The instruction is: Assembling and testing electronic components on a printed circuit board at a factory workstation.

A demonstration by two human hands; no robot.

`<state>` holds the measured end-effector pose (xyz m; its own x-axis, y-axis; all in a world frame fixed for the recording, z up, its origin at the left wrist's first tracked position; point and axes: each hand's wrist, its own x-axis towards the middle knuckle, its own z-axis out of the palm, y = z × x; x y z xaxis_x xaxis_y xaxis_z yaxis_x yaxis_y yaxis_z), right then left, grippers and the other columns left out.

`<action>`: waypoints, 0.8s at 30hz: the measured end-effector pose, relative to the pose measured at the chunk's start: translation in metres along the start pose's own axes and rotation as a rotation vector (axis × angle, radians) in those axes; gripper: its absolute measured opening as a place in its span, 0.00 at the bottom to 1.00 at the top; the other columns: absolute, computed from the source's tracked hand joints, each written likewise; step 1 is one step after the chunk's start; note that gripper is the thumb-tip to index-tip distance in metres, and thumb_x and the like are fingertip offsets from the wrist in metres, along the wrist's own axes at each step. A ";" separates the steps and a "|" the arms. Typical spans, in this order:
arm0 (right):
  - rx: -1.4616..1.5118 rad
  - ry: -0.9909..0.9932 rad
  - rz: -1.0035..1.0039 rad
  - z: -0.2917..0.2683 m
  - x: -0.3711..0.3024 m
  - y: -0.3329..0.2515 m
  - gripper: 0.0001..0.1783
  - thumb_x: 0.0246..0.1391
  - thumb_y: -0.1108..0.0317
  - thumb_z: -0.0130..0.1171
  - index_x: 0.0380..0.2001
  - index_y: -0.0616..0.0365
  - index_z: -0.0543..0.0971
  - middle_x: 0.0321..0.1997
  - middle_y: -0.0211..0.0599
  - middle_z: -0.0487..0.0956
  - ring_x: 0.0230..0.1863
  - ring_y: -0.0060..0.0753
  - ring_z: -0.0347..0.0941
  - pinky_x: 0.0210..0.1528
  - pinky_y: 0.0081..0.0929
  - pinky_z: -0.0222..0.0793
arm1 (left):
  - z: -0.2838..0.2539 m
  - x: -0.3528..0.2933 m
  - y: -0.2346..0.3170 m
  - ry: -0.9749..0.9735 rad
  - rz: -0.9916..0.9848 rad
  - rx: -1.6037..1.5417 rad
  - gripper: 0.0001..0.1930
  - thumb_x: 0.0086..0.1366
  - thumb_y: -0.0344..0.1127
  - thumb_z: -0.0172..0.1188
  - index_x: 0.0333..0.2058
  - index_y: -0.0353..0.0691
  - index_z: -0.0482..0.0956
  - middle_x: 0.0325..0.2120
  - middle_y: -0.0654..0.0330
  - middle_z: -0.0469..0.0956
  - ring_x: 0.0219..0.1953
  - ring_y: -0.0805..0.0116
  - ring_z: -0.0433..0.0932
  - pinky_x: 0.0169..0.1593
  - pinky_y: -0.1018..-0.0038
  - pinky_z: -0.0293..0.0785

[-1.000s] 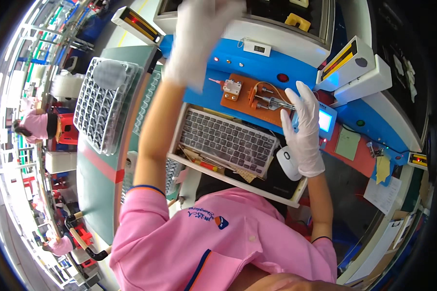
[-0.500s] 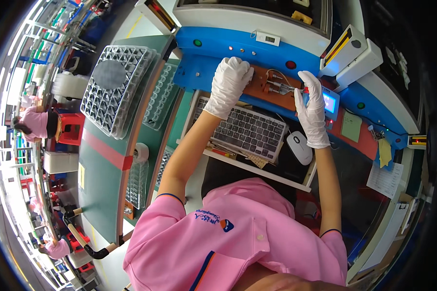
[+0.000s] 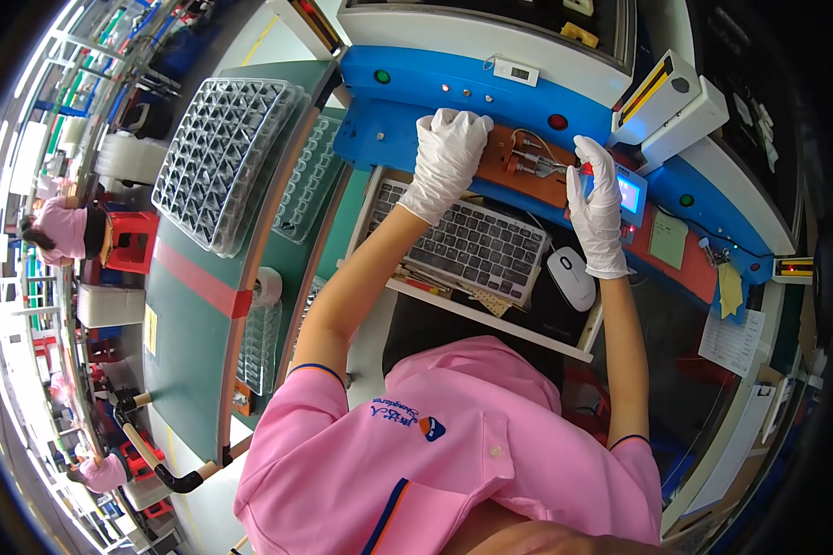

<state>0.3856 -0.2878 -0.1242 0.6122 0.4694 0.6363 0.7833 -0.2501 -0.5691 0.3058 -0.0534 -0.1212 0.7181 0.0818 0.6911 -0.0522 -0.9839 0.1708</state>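
My left hand (image 3: 449, 159), in a white glove, is closed at the left end of a brown base plate (image 3: 551, 191) on the blue bench. Its curled fingers hide whatever may be in them. On that plate sits a small metal clamp fixture (image 3: 535, 165) with a thin cable. Just right of the fixture, my gloved right hand (image 3: 598, 211) is held upright, fingers stretched and thumb apart. I see nothing in it. A small lit screen (image 3: 628, 195) stands right beside this hand, partly covered by it.
Below my hands, a drawer tray (image 3: 491, 326) holds a keyboard (image 3: 479, 250) and a white mouse (image 3: 572, 279). Stacked clear plastic trays (image 3: 222, 162) lie on the green side table (image 3: 190, 361) at left. Light-barrier posts (image 3: 657, 92) flank the bench. Co-workers in pink (image 3: 63, 231) sit far left.
My left hand has shifted slightly right along the plate. The right hand has hardly moved. A grey round patch over the stacked trays is gone.
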 end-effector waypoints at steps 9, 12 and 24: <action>0.014 -0.008 0.028 0.000 -0.002 0.000 0.25 0.63 0.77 0.57 0.62 0.54 0.71 0.59 0.40 0.74 0.60 0.36 0.73 0.65 0.31 0.68 | 0.002 -0.004 0.017 -0.081 -0.130 0.020 0.15 0.57 0.33 0.66 0.45 0.51 0.80 0.39 0.66 0.77 0.48 0.58 0.72 0.51 0.58 0.62; 0.046 -0.002 0.070 0.005 0.000 -0.004 0.25 0.63 0.77 0.57 0.62 0.55 0.70 0.61 0.42 0.74 0.62 0.37 0.72 0.66 0.33 0.67 | 0.005 -0.011 0.014 -0.086 -0.100 0.019 0.18 0.56 0.32 0.65 0.47 0.51 0.79 0.42 0.65 0.76 0.49 0.57 0.71 0.52 0.57 0.62; 0.071 -0.384 -0.062 0.033 0.024 -0.020 0.37 0.63 0.79 0.55 0.73 0.55 0.56 0.71 0.46 0.66 0.70 0.46 0.64 0.70 0.38 0.62 | -0.069 -0.006 0.030 -0.189 -0.147 0.029 0.30 0.54 0.23 0.58 0.57 0.49 0.73 0.55 0.59 0.74 0.62 0.50 0.67 0.60 0.48 0.66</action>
<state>0.3808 -0.2436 -0.1148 0.4687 0.7680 0.4365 0.7997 -0.1589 -0.5790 0.2521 -0.0724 -0.0712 0.8337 0.1961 0.5162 0.0804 -0.9680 0.2379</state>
